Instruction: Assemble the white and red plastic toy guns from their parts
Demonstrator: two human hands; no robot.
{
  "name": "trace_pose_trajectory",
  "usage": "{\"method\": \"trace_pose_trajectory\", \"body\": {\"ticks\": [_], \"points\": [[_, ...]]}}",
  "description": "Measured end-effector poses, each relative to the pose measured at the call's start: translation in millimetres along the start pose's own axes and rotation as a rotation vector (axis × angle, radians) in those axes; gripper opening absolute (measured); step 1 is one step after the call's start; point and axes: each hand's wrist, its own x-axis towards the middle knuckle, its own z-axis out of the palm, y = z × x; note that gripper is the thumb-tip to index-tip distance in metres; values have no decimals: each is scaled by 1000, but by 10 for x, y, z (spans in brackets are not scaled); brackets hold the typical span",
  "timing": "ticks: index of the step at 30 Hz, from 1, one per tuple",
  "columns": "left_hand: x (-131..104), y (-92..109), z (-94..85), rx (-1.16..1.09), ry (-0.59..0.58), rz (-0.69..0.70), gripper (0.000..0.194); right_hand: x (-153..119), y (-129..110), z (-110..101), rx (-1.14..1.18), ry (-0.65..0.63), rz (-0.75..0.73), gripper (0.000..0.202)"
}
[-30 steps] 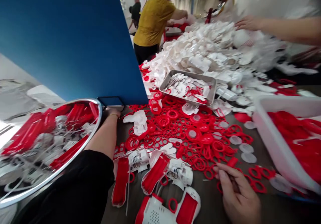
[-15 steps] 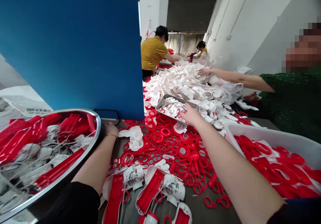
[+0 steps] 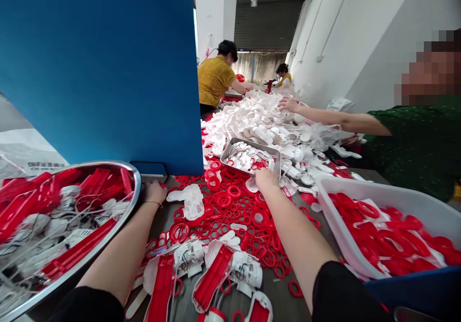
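My right hand (image 3: 266,179) reaches over the near rim of a metal tray (image 3: 279,164), its fingers closed around some red ring pieces (image 3: 260,163) at the tray's edge. White flat parts (image 3: 241,155) fill the tray. Beside a metal basin (image 3: 137,180), my left hand (image 3: 154,192) lies low near the foot of the blue panel (image 3: 162,96). Its fingers look curled, with a speck of red at their tips; what they hold is hidden. Many loose red rings (image 3: 234,191) cover the table between my arms, with a white slotted shell (image 3: 193,203) among them.
Red and white casings with wires (image 3: 214,274) lie in front of me. Red parts sit in a white tub (image 3: 334,226) at right. Behind the tray is a big heap of white parts (image 3: 259,115), touched by a co-worker's hand (image 3: 289,105). Another person (image 3: 216,79) works farther back.
My right hand has drawn back a little, from over the tray to its near rim. My left hand stays beside the basin. The view has shifted slightly. The co-worker's hand has lifted at the white heap.
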Motion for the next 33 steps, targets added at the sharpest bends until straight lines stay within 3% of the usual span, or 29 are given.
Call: {"method": "trace_pose_trajectory", "body": {"ticks": [4,10,17,22,27,33], "points": [[-106,150,-69,-13,44,32,38,49,236,-41,-19,63,-58,29],[-421,484,-178,-99,-11,322,39,301,619,-329,-25,141,-60,24],[-828,833,-247,-192,-245,702,38,488,993,-738,16,181,-93,21],[-1092,1095,-186,-114,-439,899,38,433,1049,-934,40,171,-147,14],[-1238,1208,-110,-65,-502,973,37,127,938,-898,62,122,-248,13],[-1305,1245,-79,-38,-475,988,34,-138,834,-623,86,116,-314,16]]}}
